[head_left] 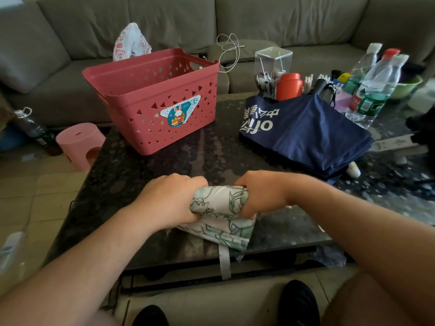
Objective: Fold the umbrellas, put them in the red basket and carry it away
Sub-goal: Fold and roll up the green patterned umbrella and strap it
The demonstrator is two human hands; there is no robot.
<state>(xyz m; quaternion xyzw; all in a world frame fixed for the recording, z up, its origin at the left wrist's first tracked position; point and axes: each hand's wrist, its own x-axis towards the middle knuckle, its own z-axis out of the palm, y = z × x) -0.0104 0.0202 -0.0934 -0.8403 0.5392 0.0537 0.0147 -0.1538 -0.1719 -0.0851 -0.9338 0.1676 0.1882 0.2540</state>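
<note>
here both the left hand (168, 203) and right hand (261, 196) clench the pale green-patterned fabric umbrella (221, 215) at the dark surface's (188, 156) near edge, mid-roll; next, i judge, fastening its dangling strap (224, 262), then the red perforated plastic basket (153, 100).

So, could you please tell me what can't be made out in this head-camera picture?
- Head view: the middle of the green-patterned umbrella is covered by the left hand and right hand gripping it; its handle is unseen.
- Head view: the red basket floor is hidden by its front wall, so its contents can't be told.
- Head view: the navy umbrella hides the base of the pen holder behind it.
- Head view: the bottle labels at right are too blurred to read.
</note>
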